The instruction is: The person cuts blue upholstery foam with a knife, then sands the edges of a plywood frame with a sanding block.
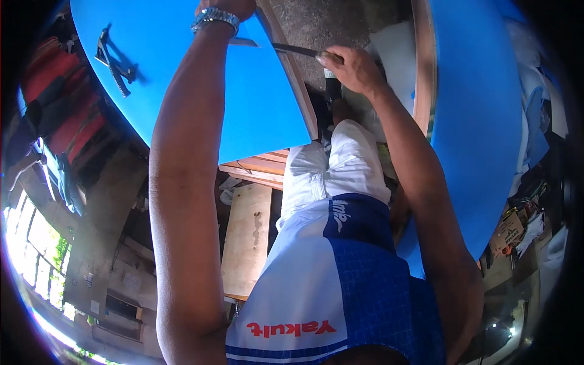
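My right hand (353,68) is closed around the handle of a long, thin knife (295,50). Its blade runs left across the wooden edge of a blue sheet-covered panel (261,109), and the tip end overlaps the blue surface. At the top of the view is my left hand (226,8), over the same panel, with a metal watch (214,20) on the wrist. The frame's upper edge cuts off its fingers. Further left on the blue sheet lies a dark metal hand tool (112,64) with a long bar and a handle.
A second blue panel (474,121) with a wooden edge stands close on my right. Below the first panel are stacked wooden slats (258,167) and a plywood board (246,237). A cardboard box (510,231) sits among clutter at the right; red material (55,73) lies at the left.
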{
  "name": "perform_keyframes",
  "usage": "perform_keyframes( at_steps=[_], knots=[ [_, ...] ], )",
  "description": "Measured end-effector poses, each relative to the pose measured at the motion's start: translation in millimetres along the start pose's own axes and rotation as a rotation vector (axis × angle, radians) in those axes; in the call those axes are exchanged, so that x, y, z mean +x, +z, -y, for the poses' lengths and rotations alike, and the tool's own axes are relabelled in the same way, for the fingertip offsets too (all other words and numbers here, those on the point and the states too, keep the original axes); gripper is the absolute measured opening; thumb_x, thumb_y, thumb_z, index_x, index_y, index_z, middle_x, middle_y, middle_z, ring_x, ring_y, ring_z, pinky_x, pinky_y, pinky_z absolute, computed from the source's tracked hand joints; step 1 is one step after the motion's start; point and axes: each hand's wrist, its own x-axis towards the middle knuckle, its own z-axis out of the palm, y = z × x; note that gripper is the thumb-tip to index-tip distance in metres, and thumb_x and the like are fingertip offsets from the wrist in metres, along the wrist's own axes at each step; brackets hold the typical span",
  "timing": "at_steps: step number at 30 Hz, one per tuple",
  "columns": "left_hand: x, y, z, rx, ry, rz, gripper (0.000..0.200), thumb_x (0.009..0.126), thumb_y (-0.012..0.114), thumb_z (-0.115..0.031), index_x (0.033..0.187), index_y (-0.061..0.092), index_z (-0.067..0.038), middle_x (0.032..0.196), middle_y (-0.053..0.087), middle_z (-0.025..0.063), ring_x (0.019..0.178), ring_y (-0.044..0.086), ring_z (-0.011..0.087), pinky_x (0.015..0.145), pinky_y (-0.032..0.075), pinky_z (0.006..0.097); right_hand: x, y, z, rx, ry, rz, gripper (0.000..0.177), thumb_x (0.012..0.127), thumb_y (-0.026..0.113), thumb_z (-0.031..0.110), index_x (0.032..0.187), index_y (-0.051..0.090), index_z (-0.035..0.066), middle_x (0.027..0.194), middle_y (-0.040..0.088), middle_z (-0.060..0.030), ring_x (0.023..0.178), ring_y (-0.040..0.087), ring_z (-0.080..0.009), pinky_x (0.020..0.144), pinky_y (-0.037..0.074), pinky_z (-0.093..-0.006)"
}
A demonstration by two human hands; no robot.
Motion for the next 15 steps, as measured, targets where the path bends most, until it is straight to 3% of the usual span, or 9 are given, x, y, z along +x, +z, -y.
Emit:
perform_keyframes(
  at_steps=[9,15],
  knots=[
    [1.3,11.9,13.7,0.039,0.128,-0.122,0.032,0.086,0.058,-0.029,0.097,0.071,-0.002,0.104,0.07,0.0259,0.099,0.066,0.0443,0.088,0.053,0.0536,60.8,26.9,49.0,-0.051,-0.071,-0.119,0.049,0.096,0.06,0.056,0.119,0.072,0.014,0.098,0.076,-0.0118,0.09,0.074,-0.0317,0.082,0.058,-0.0421],
    [0.2,10.9,11.8,0.034,0.114,-0.116,0.034,0.088,0.058,-0.031,0.095,0.071,-0.001,0.103,0.07,0.0269,0.098,0.066,0.0454,0.088,0.053,0.054,41.3,19.7,39.2,-0.079,-0.076,-0.086,0.046,0.095,0.064,0.051,0.116,0.073,0.011,0.1,0.076,-0.014,0.09,0.073,-0.0313,0.081,0.057,-0.0413]
  ],
)
